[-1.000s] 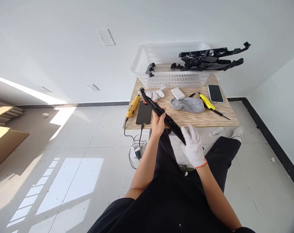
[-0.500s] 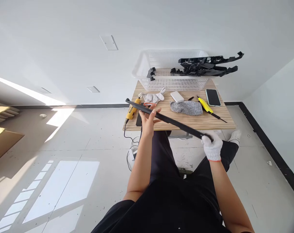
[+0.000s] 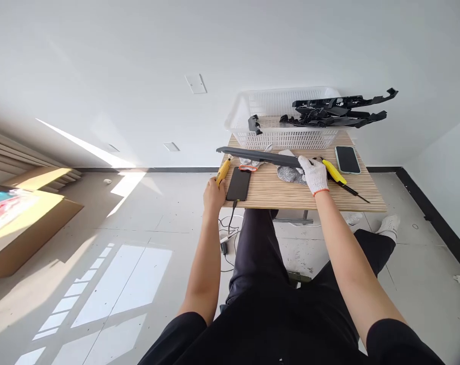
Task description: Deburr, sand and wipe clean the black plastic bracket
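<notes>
My bare left hand (image 3: 214, 193) is closed round the lower part of a yellow rotary tool (image 3: 222, 171) at the table's left edge. The tool's pale tip points away from me, close to a white knitted glove (image 3: 248, 166). In a white glove with an orange cuff, my right hand (image 3: 314, 176) grips one end of a long black plastic strip (image 3: 263, 155). The strip reaches leftward above the table, its free end just beyond the tool's tip. It partly covers the loose glove, a grey knitted glove or sleeve (image 3: 290, 174) and a white box (image 3: 286, 152).
A black phone (image 3: 238, 184) with a cable plugged in lies beside the tool. A yellow-handled tool (image 3: 334, 172) and another phone (image 3: 347, 159) lie at the right. Behind stands a white basket (image 3: 283, 139) with black plastic parts (image 3: 328, 114) jutting past its right side.
My left hand has let go of the strip and taken hold of the yellow rotary tool. My right hand has moved the strip forward over the table. The view has shifted left.
</notes>
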`<state>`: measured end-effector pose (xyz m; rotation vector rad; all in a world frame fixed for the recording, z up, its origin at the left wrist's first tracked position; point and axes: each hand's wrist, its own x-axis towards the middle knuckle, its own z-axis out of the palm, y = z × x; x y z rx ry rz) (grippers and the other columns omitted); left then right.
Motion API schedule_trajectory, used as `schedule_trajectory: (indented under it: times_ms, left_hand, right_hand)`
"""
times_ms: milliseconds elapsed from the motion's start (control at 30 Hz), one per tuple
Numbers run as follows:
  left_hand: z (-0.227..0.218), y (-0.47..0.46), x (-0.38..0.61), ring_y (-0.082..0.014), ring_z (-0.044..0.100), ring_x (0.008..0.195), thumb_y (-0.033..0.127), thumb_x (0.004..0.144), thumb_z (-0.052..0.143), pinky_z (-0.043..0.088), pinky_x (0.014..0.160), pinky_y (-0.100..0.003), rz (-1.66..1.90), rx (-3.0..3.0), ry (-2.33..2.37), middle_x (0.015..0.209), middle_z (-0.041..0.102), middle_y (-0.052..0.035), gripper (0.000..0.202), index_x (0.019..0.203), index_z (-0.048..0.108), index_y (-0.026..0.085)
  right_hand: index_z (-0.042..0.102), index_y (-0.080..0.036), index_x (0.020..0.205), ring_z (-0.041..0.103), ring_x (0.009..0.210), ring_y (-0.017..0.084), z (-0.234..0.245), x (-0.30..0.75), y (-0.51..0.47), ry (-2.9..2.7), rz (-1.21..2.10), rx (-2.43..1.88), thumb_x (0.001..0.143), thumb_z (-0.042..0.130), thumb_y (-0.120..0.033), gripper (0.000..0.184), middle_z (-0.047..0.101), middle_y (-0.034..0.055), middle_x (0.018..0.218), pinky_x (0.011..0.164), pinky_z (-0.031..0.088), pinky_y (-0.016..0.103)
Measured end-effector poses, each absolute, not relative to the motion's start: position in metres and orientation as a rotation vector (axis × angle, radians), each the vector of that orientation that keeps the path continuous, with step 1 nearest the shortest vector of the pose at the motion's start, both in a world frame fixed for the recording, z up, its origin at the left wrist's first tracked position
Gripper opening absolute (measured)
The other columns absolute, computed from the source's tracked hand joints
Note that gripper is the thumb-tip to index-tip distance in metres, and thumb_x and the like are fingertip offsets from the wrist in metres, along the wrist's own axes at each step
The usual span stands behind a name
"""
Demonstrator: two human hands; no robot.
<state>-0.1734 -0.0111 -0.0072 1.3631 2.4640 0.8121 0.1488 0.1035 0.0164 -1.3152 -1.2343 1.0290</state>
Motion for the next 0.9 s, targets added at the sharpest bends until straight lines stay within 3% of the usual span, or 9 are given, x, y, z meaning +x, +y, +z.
schedule_trajectory:
  times_ms: [233,433,900]
  left_hand:
    - [-0.013,-0.012,-0.175,-0.036,0.061,0.116,0.033,0.097,0.043,0.05,0.095,-0.051,0.94,1.362,2.481,0.134,0.06,-0.0182,0.042,0.135,0.046,0.017]
    - [-0.012,-0.007,-0.177,-0.0321,0.054,0.13,0.025,0.097,0.043,0.047,0.106,-0.046,1.186,1.341,2.381,0.143,0.051,-0.0206,0.047,0.143,0.04,0.014]
    - [-0.009,0.011,-0.175,-0.031,0.049,0.135,0.026,0.095,0.046,0.043,0.111,-0.043,1.163,1.38,2.312,0.144,0.051,-0.0197,0.05,0.143,0.042,0.014]
  right_hand:
    - [0.068,-0.017,0.082,0.051,0.045,0.009,0.015,0.154,0.104,-1.187,1.023,-1.331,0.08,0.067,-0.059,0.042,0.066,0.004,0.07,0.039,0.043,0.019]
    - [0.062,-0.022,0.12,0.064,0.067,0.011,0.003,0.155,0.115,-1.079,0.954,-1.21,0.078,0.067,-0.048,0.05,0.066,0.005,0.114,0.047,0.054,0.02]
    - [0.065,-0.02,0.118,0.064,0.063,0.008,0.001,0.156,0.111,-1.155,0.968,-1.145,0.081,0.063,-0.049,0.047,0.065,0.0068,0.12,0.048,0.053,0.018]
